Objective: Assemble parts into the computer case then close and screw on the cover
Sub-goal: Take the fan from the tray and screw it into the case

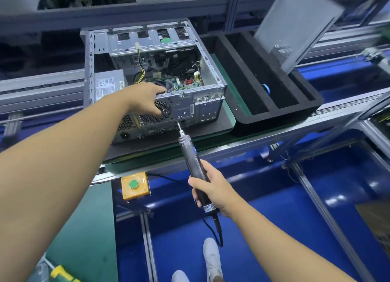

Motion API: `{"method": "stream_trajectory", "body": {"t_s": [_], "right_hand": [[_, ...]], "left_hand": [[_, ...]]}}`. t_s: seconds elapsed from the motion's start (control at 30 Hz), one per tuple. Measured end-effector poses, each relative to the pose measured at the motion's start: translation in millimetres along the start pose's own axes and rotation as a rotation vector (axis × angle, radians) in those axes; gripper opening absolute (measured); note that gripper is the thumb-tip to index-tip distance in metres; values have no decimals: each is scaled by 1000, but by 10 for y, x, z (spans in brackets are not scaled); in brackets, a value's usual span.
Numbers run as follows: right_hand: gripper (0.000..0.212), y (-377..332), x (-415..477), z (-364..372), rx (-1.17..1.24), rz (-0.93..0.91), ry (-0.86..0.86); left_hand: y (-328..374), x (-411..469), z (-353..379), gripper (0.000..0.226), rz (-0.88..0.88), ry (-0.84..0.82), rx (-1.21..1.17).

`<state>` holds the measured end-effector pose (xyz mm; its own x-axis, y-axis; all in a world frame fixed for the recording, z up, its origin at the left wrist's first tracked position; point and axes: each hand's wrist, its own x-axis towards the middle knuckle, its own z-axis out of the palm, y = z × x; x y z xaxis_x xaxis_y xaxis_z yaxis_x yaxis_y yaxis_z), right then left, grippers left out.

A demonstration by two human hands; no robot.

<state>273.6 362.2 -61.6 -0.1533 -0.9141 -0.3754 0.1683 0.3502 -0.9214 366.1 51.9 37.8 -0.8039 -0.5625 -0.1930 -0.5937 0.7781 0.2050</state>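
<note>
Conveyor bench (263, 137): my left hand (145, 98) grips the open computer case (185, 104), wiring (140, 70) inside; my right hand (211, 191) clasps the electric screwdriver (191, 155).

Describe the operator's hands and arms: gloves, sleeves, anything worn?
Both bare: left hand, right hand. No gloves, rings, watch or wrist strap visible. The forearms are uncovered, with no sleeves in frame. White shoes below.

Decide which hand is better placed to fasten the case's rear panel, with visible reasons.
Right: the right hand grips the electric screwdriver, bit tip at the rear panel; the left hand grips the case.
</note>
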Motion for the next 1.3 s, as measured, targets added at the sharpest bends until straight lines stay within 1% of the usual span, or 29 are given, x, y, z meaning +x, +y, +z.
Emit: {"method": "stream_trajectory", "body": {"t_s": [0.27,0.33,0.43,0.47,0.53,0.63,0.7,0.73,0.77,0.83,0.93,1.03,1.13,1.17,1.23,1.3], "right_hand": [[31,33,68,7,8,20,-19],[32,46,57,-20,6,23,-17],[31,68,36,-55,0,26,-15],[31,77,30,-67,3,26,-14],[31,100,22,-86,15,30,-11],[33,128,16,-103,24,37,-9],[35,131,19,-106,33,38,-2],[35,127,22,-106,35,38,1],[34,121,27,-103,37,38,2],[33,110,36,-94,36,39,-1],[34,87,52,-63,29,44,-12],[33,86,67,-13,31,44,-19],[33,86,84,36,36,42,-21],[33,84,90,46,39,40,-21],[32,74,103,63,43,35,-26],[32,56,113,81,44,32,-27]], "left_hand": [[9,49,-26,83,-62,-111,-68],[15,97,-70,90,-83,-197,-114],[55,224,-144,99,-141,-375,-175],[75,266,-158,100,-157,-425,-190],[92,337,-158,98,-185,-464,-233],[63,386,-105,86,-239,-451,-265],[42,372,-75,62,-258,-431,-272],[44,355,-73,53,-250,-420,-268],[47,344,-79,49,-236,-406,-261],[52,320,-104,50,-210,-384,-238],[57,288,-128,59,-208,-361,-196],[58,268,-130,72,-214,-355,-167],[19,308,-105,92,-224,-363,-151],[26,309,-100,95,-229,-369,-141],[56,301,-105,93,-235,-369,-108],[94,264,-117,75,-227,-366,-94]]}}
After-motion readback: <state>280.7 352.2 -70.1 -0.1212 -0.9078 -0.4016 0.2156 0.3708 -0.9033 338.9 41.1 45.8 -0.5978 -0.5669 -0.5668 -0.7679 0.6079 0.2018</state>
